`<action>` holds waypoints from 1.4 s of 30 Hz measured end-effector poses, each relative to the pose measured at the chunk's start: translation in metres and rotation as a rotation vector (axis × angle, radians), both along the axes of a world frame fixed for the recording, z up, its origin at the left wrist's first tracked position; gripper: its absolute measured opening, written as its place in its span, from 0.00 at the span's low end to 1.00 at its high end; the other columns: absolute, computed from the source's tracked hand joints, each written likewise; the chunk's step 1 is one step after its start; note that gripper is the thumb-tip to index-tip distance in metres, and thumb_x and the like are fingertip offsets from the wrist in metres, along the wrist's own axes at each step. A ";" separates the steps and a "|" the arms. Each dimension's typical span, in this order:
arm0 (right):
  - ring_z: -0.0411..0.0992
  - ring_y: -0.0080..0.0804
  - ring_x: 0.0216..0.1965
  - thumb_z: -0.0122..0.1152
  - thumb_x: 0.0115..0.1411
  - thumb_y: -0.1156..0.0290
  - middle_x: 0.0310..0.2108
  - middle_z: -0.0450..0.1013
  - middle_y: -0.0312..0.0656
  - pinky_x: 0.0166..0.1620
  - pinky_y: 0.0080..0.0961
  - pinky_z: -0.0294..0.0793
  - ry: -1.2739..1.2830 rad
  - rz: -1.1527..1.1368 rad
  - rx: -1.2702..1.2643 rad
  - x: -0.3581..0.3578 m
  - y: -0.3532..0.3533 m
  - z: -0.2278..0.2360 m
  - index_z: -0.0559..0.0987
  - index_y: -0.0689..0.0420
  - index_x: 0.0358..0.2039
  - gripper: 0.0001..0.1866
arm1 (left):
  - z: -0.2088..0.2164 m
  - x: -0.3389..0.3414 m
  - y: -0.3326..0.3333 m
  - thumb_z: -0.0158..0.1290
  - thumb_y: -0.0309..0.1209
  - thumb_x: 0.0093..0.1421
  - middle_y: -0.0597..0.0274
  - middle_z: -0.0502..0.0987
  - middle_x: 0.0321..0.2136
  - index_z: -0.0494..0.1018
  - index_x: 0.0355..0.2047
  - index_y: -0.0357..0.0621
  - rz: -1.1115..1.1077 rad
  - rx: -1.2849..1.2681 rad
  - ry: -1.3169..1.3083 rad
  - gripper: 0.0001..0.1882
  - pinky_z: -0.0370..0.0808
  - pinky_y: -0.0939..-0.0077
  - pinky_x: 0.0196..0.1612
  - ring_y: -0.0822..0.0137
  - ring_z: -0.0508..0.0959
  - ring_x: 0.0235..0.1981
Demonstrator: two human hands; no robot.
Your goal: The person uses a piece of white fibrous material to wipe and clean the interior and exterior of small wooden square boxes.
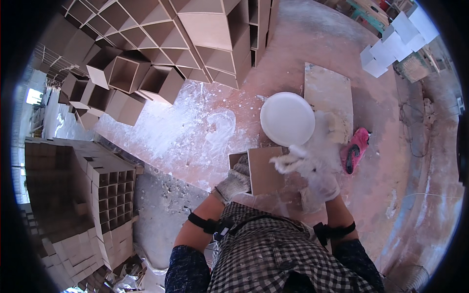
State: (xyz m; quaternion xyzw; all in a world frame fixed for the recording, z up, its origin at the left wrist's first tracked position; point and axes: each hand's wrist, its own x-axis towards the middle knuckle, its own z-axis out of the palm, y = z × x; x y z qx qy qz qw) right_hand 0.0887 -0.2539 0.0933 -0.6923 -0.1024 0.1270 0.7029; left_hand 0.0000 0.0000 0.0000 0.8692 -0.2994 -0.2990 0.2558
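Observation:
My left hand [233, 184], in a grey knit glove, grips a small brown board box [266, 170], with its fingers inside the box's open side. The box is tilted in front of my checked apron [273, 249]. On the box's right is my right hand [320, 178], in a whitish glove and smeared by motion. Pale, fluffy-looking shapes [293, 161] reach from it toward the box; whether they are glove fingers or a cloth, I cannot tell. White dust hangs around this hand. Just beyond stands a round white tub [287, 118], its inside plain white.
A dusty board [328, 93] lies behind the tub. To its right is a pink bag-like thing [354, 151] with something black. Stacked brown compartments [161, 29] and loose boxes [129, 75] fill the far left; more stacks [115, 195] stand left. White blocks [400, 39] are at far right.

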 end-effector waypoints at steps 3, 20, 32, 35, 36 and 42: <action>0.74 0.35 0.38 0.62 0.52 0.68 0.34 0.74 0.39 0.45 0.32 0.71 -0.558 0.322 -0.497 -0.015 0.016 -0.011 0.78 0.54 0.43 0.16 | 0.003 0.088 -0.007 0.56 0.54 0.53 0.53 0.61 0.60 0.57 0.62 0.47 -0.010 0.014 0.001 0.41 0.59 0.61 0.62 0.52 0.58 0.62; 0.74 0.32 0.27 0.56 0.53 0.70 0.25 0.74 0.31 0.31 0.30 0.72 -0.480 0.109 -0.745 -0.014 0.048 -0.015 0.78 0.45 0.32 0.07 | -0.059 0.077 0.006 0.55 0.45 0.53 0.51 0.62 0.59 0.63 0.58 0.43 -0.024 -0.245 -0.228 0.34 0.57 0.58 0.63 0.48 0.59 0.61; 0.73 0.35 0.30 0.60 0.48 0.68 0.23 0.72 0.32 0.35 0.36 0.72 -0.626 -0.016 -0.783 -0.018 0.072 -0.025 0.78 0.43 0.33 0.10 | -0.088 0.071 0.005 0.44 0.43 0.65 0.61 0.58 0.62 0.54 0.63 0.49 0.268 -0.582 0.489 0.29 0.56 0.64 0.65 0.63 0.60 0.62; 0.73 0.35 0.29 0.59 0.49 0.68 0.22 0.70 0.31 0.37 0.38 0.71 -0.783 -0.194 -0.735 0.023 0.067 -0.031 0.78 0.41 0.33 0.09 | -0.064 0.080 -0.005 0.47 0.42 0.64 0.60 0.61 0.60 0.57 0.62 0.47 -0.157 -0.039 -0.388 0.29 0.58 0.64 0.64 0.62 0.62 0.61; 0.73 0.34 0.29 0.58 0.50 0.68 0.22 0.70 0.31 0.38 0.39 0.71 -0.818 -0.170 -0.626 0.028 0.068 -0.029 0.78 0.41 0.32 0.08 | -0.065 0.080 -0.004 0.47 0.42 0.64 0.60 0.61 0.60 0.57 0.62 0.47 -0.161 -0.036 -0.388 0.29 0.58 0.64 0.64 0.62 0.62 0.61; 0.70 0.38 0.27 0.55 0.50 0.75 0.25 0.71 0.35 0.37 0.35 0.69 -0.431 0.202 -0.732 -0.055 0.064 -0.005 0.75 0.51 0.27 0.04 | -0.084 0.072 0.000 0.54 0.51 0.54 0.49 0.66 0.54 0.65 0.56 0.46 0.250 -0.612 0.184 0.33 0.60 0.56 0.60 0.49 0.64 0.57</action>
